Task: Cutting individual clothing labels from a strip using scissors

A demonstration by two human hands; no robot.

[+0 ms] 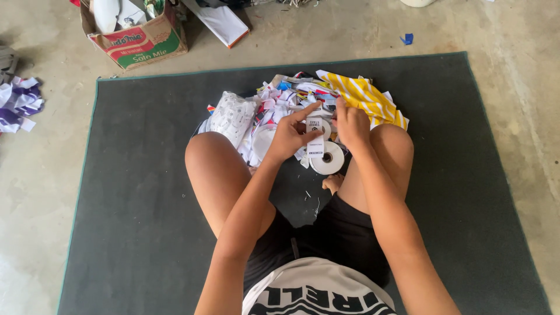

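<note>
We saw the left hand [287, 139] pinching a white label strip [315, 135], fingers clamped on it. Right hand [352, 125] sat just beside the strip; its grip we couldn't tell. A label roll [328, 158] lay just below.

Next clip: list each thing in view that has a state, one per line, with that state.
left hand: closed on the white label strip, thumb on top
right hand: fingers curled at the strip's top end
white label strip: held upright, pulled off the roll
label roll: lying flat on the mat, partly unwound
scrap pile: loose, heaped
yellow striped cloth: crumpled
cardboard box: open, filled
</note>
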